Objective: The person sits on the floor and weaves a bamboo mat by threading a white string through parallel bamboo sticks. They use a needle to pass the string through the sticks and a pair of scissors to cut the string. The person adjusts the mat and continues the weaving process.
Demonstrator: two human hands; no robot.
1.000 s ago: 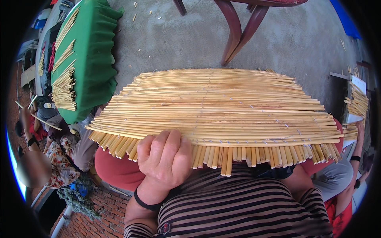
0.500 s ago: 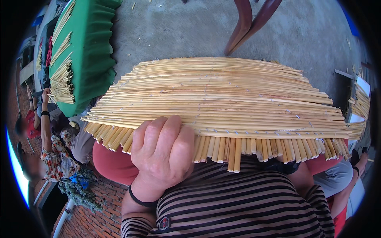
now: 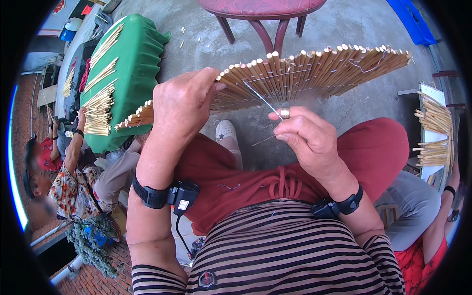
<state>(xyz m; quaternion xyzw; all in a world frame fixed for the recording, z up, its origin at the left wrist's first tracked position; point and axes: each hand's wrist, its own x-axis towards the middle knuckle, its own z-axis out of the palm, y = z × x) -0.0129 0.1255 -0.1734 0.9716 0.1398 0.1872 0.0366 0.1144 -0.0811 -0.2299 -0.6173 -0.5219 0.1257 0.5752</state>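
Bamboo-stick mat (image 3: 314, 69) before red chair (image 3: 263, 10)

There is one view only, from a camera worn on the person's head, tipped steeply down over the chest and lap. It sits very close: the striped shirt fills the lower edge, and both forearms rise from there toward the middle, the left hand (image 3: 184, 101) and right hand (image 3: 305, 135) right under the lens, against a mat of bamboo sticks (image 3: 314, 71). The wide fisheye bends everything at the rim into a dark circle. Farther out and ahead lies concrete floor with a red-seated chair (image 3: 263, 10); a green-covered table (image 3: 135, 64) curves up the left side, another sleeve shows at the right edge.
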